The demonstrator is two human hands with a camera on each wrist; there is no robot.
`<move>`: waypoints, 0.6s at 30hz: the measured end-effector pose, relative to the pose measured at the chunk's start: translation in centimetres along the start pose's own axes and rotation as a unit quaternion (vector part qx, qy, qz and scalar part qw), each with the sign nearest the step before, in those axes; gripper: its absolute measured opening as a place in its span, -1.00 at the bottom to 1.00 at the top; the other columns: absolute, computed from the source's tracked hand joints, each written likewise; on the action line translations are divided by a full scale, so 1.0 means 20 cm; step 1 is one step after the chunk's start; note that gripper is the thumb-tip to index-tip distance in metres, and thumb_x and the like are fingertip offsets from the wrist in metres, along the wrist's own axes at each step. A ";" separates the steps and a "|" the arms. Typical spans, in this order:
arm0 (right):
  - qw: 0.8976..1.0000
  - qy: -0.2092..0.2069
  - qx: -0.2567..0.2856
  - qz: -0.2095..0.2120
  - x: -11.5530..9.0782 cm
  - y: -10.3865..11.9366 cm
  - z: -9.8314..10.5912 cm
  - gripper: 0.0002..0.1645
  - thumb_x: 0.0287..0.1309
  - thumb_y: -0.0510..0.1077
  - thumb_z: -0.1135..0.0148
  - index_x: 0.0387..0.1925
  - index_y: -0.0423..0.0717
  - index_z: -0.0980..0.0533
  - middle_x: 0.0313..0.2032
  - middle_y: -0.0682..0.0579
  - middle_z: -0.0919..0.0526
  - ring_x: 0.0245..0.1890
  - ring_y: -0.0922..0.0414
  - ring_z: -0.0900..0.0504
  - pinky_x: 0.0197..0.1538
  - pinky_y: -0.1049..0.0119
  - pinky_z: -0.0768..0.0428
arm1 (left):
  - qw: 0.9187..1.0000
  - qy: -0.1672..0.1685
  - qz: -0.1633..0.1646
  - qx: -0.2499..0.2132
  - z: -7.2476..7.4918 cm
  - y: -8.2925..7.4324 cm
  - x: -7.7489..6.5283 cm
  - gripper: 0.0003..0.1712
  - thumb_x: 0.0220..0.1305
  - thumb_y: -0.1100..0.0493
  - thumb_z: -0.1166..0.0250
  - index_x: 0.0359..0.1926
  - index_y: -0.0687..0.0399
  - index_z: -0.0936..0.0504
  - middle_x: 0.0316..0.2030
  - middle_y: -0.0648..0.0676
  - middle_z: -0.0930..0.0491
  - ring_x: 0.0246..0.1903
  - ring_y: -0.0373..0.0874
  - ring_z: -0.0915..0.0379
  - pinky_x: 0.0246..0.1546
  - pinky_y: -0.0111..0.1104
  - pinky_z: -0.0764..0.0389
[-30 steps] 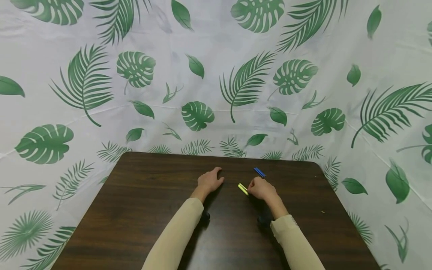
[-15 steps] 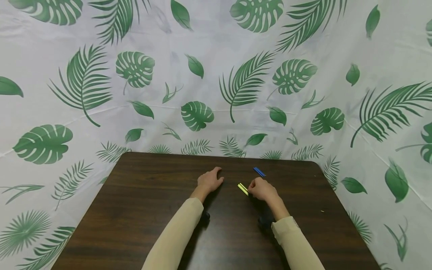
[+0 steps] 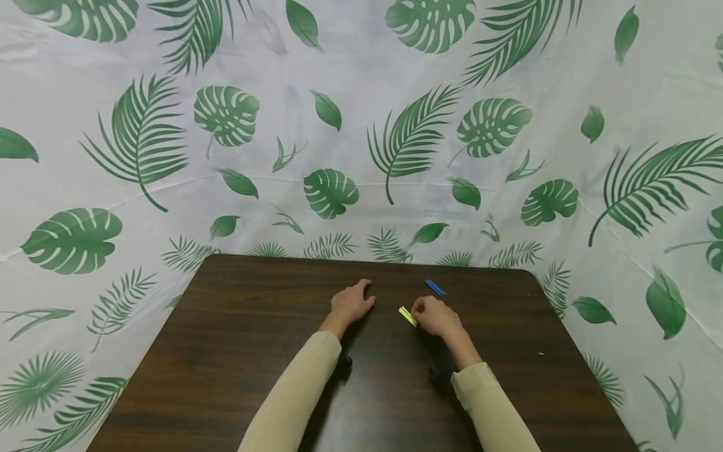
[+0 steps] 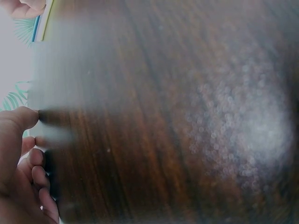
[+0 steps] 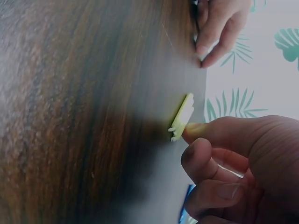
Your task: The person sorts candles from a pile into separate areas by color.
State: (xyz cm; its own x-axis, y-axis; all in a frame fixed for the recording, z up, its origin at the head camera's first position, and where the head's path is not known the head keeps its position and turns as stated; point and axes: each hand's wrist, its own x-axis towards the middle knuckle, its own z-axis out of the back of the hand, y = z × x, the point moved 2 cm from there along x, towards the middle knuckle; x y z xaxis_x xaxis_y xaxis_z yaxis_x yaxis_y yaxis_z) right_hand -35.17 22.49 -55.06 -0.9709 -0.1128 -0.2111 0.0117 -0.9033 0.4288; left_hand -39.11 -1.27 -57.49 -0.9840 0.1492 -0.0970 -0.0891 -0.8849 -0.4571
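Observation:
Several thin yellow sticks (image 3: 408, 316) lie side by side on the dark wooden table (image 3: 254, 351), right of its middle. My right hand (image 3: 436, 315) is at their right side, thumb and fingertips curled together. In the right wrist view the thumb tip meets the near end of the yellow sticks (image 5: 182, 116); the index fingertip is hidden behind it. Farther back lie blue sticks (image 3: 435, 287), side by side. My left hand (image 3: 351, 302) rests on the table left of the yellow sticks, holding nothing, with thumb and index finger spread apart.
A small purple thing (image 3: 462, 324) peeks out behind my right wrist, mostly hidden. Toward the right side of the table lies a tiny pale bit (image 3: 541, 354). A white cloth with green leaves (image 3: 333, 138) hangs behind the table's far edge.
My right hand has shifted slightly left, closer over the yellow sticks, and the purple thing now shows behind it. The left hand and the blue sticks have stayed put.

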 end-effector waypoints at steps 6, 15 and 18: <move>1.000 -0.007 0.013 0.001 0.00 0.01 0.01 -0.82 0.52 -0.03 -0.22 -0.13 0.05 -0.71 -0.40 0.09 -0.73 -0.39 0.10 -0.66 -0.26 0.06 -0.54 | 1.000 0.001 0.003 -0.002 0.01 -0.02 -0.02 -0.36 0.59 -0.16 -0.24 0.58 -0.22 -0.42 -0.14 0.14 -0.80 -0.48 0.01 -0.57 -0.40 -0.12 -0.55; 0.999 -0.023 0.048 -0.001 0.02 -0.01 0.01 -0.74 0.52 0.01 -0.20 -0.01 0.02 -0.72 -0.35 0.08 -0.77 -0.37 0.11 -0.69 -0.25 0.06 -0.56 | 0.999 0.034 -0.005 -0.023 0.04 0.00 -0.04 -0.36 0.63 -0.15 -0.14 0.62 -0.24 -0.36 0.29 0.16 -0.69 -0.08 0.15 -0.71 -0.20 -0.03 -0.62; 0.998 -0.033 0.050 -0.001 0.03 -0.02 0.04 -0.70 0.52 0.06 -0.20 0.01 0.03 -0.73 -0.34 0.09 -0.77 -0.36 0.11 -0.69 -0.26 0.07 -0.56 | 0.997 0.035 -0.008 -0.066 0.09 0.02 -0.06 -0.42 0.65 -0.12 -0.11 0.56 -0.15 -0.44 0.38 0.16 -0.61 0.09 0.22 -0.67 0.03 0.13 -0.61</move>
State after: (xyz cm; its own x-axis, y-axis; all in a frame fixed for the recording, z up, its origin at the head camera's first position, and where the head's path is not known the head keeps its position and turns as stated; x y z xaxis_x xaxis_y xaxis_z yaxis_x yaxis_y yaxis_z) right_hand -35.89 23.01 -54.68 -0.9845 -0.0802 -0.1562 -0.0119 -0.8570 0.5153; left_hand -38.24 -2.53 -55.94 -0.9691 0.1967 -0.1488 -0.0783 -0.8175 -0.5706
